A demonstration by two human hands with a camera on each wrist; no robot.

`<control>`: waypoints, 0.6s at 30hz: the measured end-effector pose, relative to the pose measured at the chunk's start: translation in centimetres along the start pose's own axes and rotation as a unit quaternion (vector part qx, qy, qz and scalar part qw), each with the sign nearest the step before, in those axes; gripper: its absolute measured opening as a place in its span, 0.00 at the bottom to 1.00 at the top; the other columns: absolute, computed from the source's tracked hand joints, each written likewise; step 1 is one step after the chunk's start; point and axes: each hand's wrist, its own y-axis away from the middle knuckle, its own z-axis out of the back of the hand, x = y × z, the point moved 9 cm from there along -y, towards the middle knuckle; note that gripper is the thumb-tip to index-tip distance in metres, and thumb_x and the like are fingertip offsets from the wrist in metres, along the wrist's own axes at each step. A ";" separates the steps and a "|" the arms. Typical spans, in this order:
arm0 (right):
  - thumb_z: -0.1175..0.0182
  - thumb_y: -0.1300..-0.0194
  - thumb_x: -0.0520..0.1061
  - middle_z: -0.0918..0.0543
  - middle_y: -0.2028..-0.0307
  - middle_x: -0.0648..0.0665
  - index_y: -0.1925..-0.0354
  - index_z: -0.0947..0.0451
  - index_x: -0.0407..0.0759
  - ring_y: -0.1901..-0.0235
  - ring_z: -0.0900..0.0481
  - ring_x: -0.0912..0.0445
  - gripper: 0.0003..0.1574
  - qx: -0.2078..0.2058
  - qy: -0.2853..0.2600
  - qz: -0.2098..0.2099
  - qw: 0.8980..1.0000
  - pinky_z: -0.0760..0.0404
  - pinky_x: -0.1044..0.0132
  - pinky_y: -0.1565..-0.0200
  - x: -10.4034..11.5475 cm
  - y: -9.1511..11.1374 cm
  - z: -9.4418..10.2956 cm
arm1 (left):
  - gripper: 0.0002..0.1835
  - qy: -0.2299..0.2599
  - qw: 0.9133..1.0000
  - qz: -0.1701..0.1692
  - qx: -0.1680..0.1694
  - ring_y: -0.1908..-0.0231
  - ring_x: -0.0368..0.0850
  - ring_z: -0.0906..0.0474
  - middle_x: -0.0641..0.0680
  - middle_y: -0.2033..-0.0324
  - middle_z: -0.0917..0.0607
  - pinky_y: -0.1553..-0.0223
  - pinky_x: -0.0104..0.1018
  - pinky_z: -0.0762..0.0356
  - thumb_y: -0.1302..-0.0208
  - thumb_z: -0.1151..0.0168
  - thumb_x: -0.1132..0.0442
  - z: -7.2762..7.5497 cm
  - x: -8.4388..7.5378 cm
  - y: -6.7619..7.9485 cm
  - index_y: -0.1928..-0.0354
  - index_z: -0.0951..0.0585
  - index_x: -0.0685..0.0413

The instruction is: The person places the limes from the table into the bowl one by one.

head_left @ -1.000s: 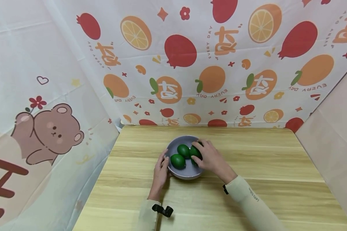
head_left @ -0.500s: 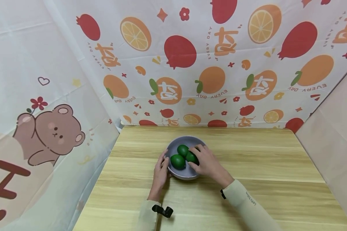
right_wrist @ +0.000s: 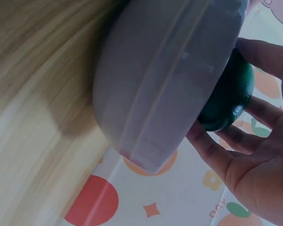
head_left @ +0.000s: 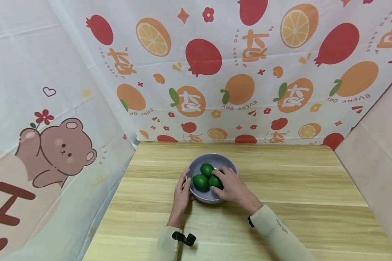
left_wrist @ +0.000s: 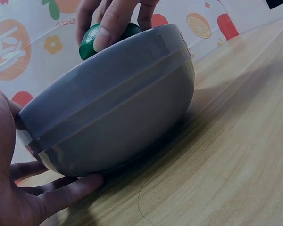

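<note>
A grey-purple bowl (head_left: 212, 197) stands on the table with three dark green limes showing inside. My left hand (head_left: 181, 194) grips its left side, thumb at the rim; in the left wrist view, fingers (left_wrist: 73, 192) reach under the base. Inside the bowl, my right hand (head_left: 232, 186) holds the rightmost lime (head_left: 215, 181) between thumb and fingers. That lime (right_wrist: 233, 96) rises above the rim in the right wrist view, fingers spread around it. Against it sit a lime (head_left: 200, 183) at the left and another lime (head_left: 207, 169) at the back.
The wood-grain table (head_left: 281, 217) extends around the bowl. A fruit-print cloth (head_left: 241, 119) hangs along its back edge, and a bear-print cloth (head_left: 65, 148) hangs at the left. Black straps (head_left: 184, 238) circle both wrists.
My right hand has moved left and slightly lower in the bowl with its lime, bringing it against the other two. My left hand stays at the bowl's side.
</note>
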 end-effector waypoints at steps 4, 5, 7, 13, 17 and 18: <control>0.29 0.37 0.56 0.20 0.45 0.38 0.36 0.23 0.46 0.51 0.23 0.45 0.35 -0.003 -0.001 0.002 1.000 0.17 0.49 0.52 0.1 0.1 -0.2 | 0.23 0.001 1.000 0.001 0.004 0.44 0.63 0.21 0.60 0.27 0.32 0.66 0.43 0.12 0.20 0.52 0.45 -0.1 0.0 0.0 0.27 0.31 0.30; 0.29 0.37 0.56 0.20 0.45 0.38 0.36 0.23 0.46 0.51 0.23 0.46 0.35 -0.004 -0.002 0.002 1.000 0.17 0.50 0.52 0.1 0.1 -0.2 | 0.23 0.000 1.000 0.001 0.005 0.43 0.63 0.21 0.60 0.27 0.32 0.65 0.43 0.12 0.20 0.52 0.45 -0.1 0.0 0.0 0.27 0.31 0.30; 0.29 0.37 0.56 0.20 0.46 0.39 0.37 0.23 0.45 0.52 0.23 0.47 0.35 -0.002 -0.002 0.003 1.000 0.17 0.50 0.53 0.1 0.2 -0.2 | 0.23 -0.001 1.000 0.002 0.005 0.43 0.63 0.22 0.60 0.27 0.32 0.65 0.44 0.12 0.20 0.53 0.45 -0.1 -0.1 0.0 0.27 0.31 0.30; 0.30 0.37 0.57 0.20 0.46 0.39 0.37 0.22 0.46 0.51 0.23 0.47 0.34 0.016 -0.002 0.002 1.000 0.17 0.50 0.50 0.2 0.1 -0.5 | 0.24 0.005 1.000 0.006 0.009 0.42 0.63 0.23 0.60 0.26 0.33 0.64 0.45 0.12 0.20 0.53 0.45 -0.2 0.0 0.1 0.26 0.32 0.30; 0.30 0.37 0.57 0.20 0.45 0.39 0.38 0.22 0.46 0.50 0.23 0.46 0.33 0.026 0.000 0.003 1.000 0.18 0.50 0.48 0.2 0.1 -0.9 | 0.24 0.010 1.000 0.014 0.010 0.41 0.62 0.23 0.59 0.25 0.34 0.64 0.44 0.12 0.20 0.54 0.44 -0.2 0.2 0.0 0.26 0.33 0.28; 0.30 0.37 0.57 0.20 0.46 0.39 0.38 0.22 0.46 0.51 0.23 0.46 0.32 0.025 0.001 0.005 1.000 0.18 0.50 0.48 0.2 0.1 -0.9 | 0.23 0.011 1.000 0.016 0.011 0.41 0.62 0.23 0.59 0.25 0.34 0.64 0.44 0.12 0.20 0.54 0.44 -0.2 0.2 0.0 0.26 0.33 0.27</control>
